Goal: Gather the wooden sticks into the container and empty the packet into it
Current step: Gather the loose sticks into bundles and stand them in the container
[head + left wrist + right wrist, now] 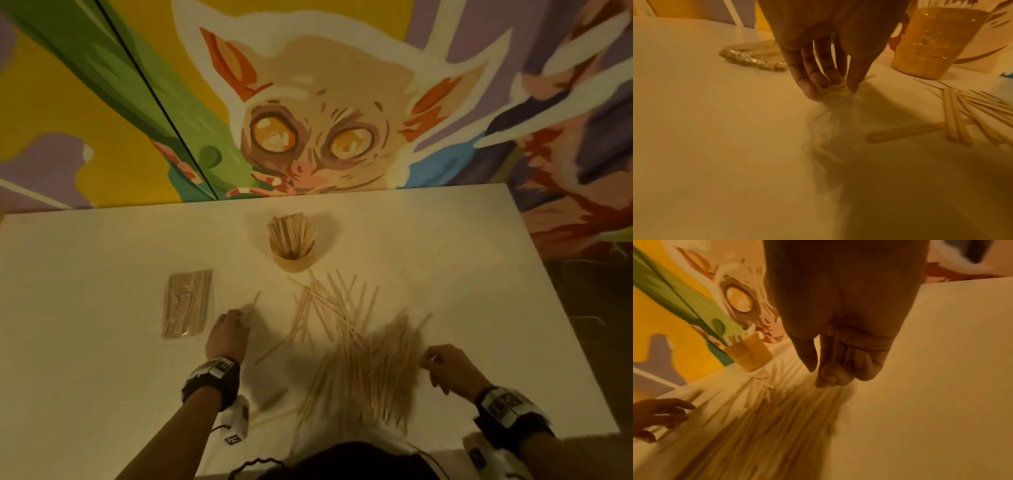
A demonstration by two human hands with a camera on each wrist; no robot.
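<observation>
A round wooden container (293, 262) (931, 48) (750, 356) stands at the back middle of the white table (102, 342), packed with upright sticks. A clear packet of sticks (188, 303) (752, 60) lies flat to its left. Several loose wooden sticks (370, 363) (972, 110) (777, 426) are spread in front of the container. My left hand (239, 313) (832, 88) sits right of the packet, its straight fingertips on one stray stick (254, 303). My right hand (430, 359) (818, 376) has curled fingers against the pile's right edge, with nothing seen in them.
A painted mural wall (308, 120) rises right behind the table's far edge. The table's right edge (555, 308) drops to a dark floor. Another lone stick (904, 131) lies between my left hand and the pile. Both wrist views are blurred.
</observation>
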